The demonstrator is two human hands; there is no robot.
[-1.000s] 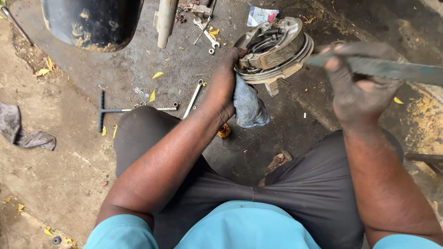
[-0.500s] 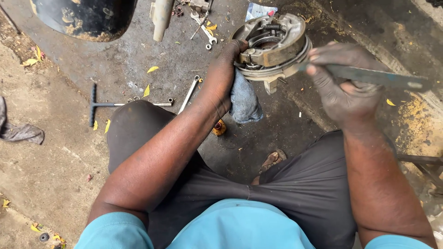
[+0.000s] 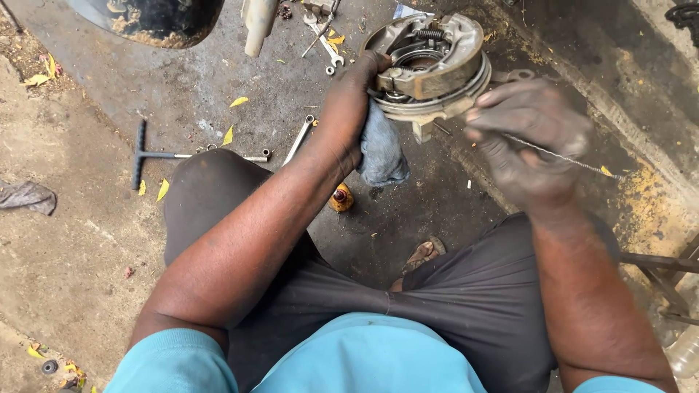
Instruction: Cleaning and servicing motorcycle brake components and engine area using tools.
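My left hand [image 3: 355,94] grips the left rim of a round metal brake shoe plate [image 3: 437,62] together with a grey-blue rag [image 3: 382,149] that hangs below the hand. The plate carries curved brake shoes and a spring at its top. My right hand [image 3: 528,138], dark with grease, is closed on a thin flat metal file [image 3: 564,156]. The file's blade runs edge-on to the right past the hand, and its near end sits by the plate's lower right rim. Both hands are above my knees as I squat.
On the oily concrete lie a black T-handle wrench [image 3: 145,154], a spanner [image 3: 298,140] and more spanners [image 3: 324,33] farther off. A small orange-capped item [image 3: 340,198] sits under the rag. A dark mudguard [image 3: 156,18] and a pale tube [image 3: 258,25] are at the top. A grey cloth [image 3: 25,195] lies left.
My right hand has drawn the file in toward the brake plate and turned it, so the blade now shows edge-on. The left hand keeps its hold on the plate and rag.
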